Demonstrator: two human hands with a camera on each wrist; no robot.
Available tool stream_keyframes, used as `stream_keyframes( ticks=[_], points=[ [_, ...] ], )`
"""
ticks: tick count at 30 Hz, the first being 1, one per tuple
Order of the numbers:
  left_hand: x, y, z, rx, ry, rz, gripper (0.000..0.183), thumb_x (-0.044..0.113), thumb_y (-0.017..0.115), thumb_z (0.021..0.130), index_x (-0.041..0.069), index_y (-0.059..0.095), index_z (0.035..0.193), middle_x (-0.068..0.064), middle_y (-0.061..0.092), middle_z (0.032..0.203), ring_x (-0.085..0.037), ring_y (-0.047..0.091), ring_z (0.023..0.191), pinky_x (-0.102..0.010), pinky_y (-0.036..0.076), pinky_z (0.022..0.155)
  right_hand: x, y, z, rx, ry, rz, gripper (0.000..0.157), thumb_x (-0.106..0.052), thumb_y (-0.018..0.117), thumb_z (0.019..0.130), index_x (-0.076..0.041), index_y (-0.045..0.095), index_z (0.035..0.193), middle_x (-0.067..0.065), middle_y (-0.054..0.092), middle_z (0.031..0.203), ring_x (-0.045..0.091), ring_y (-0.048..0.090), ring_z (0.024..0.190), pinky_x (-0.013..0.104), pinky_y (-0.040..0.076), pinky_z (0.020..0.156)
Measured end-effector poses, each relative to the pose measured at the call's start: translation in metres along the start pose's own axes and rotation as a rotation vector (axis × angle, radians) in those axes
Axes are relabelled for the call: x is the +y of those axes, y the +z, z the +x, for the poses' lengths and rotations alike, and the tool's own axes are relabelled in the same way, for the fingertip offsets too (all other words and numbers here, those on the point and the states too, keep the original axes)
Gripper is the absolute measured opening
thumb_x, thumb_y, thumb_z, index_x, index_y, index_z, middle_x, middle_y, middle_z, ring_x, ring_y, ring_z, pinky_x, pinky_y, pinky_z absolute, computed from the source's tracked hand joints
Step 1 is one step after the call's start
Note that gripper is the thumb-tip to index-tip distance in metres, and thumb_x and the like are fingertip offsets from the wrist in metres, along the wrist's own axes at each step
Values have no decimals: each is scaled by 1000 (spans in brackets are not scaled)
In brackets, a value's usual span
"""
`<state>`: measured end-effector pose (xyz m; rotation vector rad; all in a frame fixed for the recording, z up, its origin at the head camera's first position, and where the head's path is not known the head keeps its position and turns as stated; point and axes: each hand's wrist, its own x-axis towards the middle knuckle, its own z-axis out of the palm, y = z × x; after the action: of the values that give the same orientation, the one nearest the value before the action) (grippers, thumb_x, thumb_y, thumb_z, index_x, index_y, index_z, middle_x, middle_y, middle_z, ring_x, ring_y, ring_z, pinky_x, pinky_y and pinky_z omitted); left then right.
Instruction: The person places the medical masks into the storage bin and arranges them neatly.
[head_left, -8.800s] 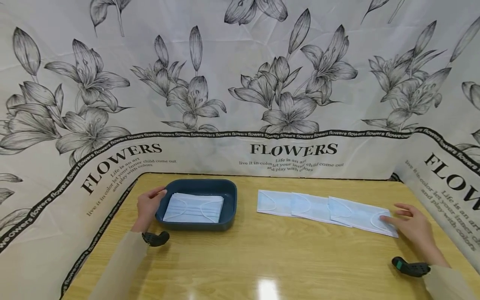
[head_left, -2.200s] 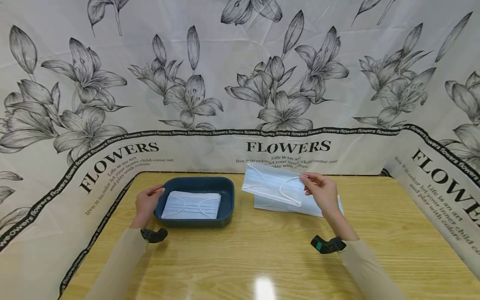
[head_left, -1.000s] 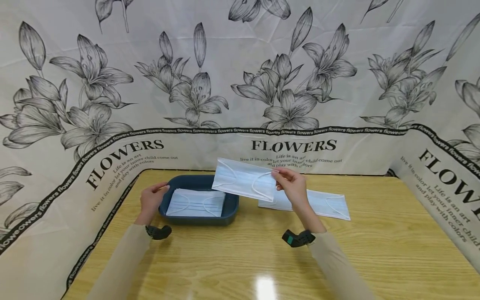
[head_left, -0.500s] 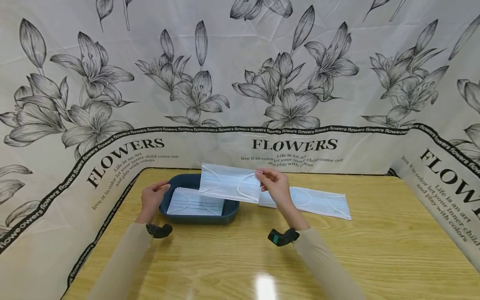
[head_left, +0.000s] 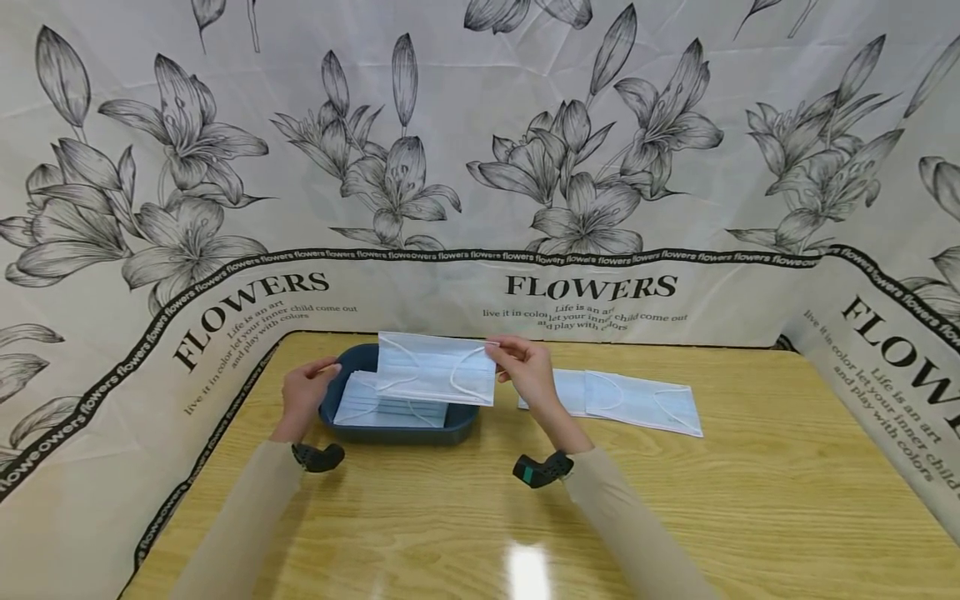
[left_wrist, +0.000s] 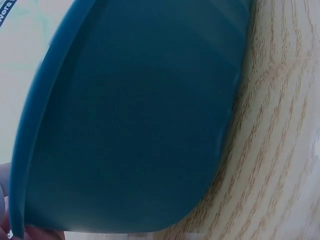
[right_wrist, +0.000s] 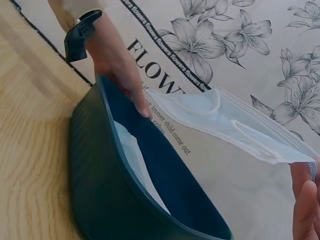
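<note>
My right hand (head_left: 528, 371) pinches a pale blue disposable face mask (head_left: 435, 371) by its right edge. The mask hangs tilted above the dark blue plastic bin (head_left: 405, 435), its white ear loops facing up. Inside the bin lies a stack of similar masks (head_left: 352, 408), partly covered by the held one in the head view. At the bin's left end, my left hand (head_left: 303, 392) grips the rim; in the left wrist view only bits of its fingers (left_wrist: 40, 233) show beside the blue wall. The right wrist view catches the right fingertips (right_wrist: 306, 210) at the mask's corner.
To the right of the bin, two overlapping masks (head_left: 641, 402) lie flat on the wooden table (head_left: 465, 517), partly behind my right hand. A flower-printed cloth (head_left: 435, 300) stands along the back and sides.
My right hand has carried the mask leftward and lowered it from over the table to over the bin. Earlier that mask lay at the right of the table row. My left hand stays on the rim.
</note>
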<state>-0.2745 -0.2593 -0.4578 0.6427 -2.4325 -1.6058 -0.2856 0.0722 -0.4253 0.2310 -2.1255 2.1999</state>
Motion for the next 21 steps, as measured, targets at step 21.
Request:
stream_keyframes(
  ticks=[21],
  points=[
    [4,2,-1,22,-27,23,39,27,59,96,7,62,129,-20,56,135,-33,53,121,-45,44,100,2,29,8,-78,83,-25,30,-17,69,90,1,69,113,-8,68,74,5,57,56,19,48,52]
  ],
)
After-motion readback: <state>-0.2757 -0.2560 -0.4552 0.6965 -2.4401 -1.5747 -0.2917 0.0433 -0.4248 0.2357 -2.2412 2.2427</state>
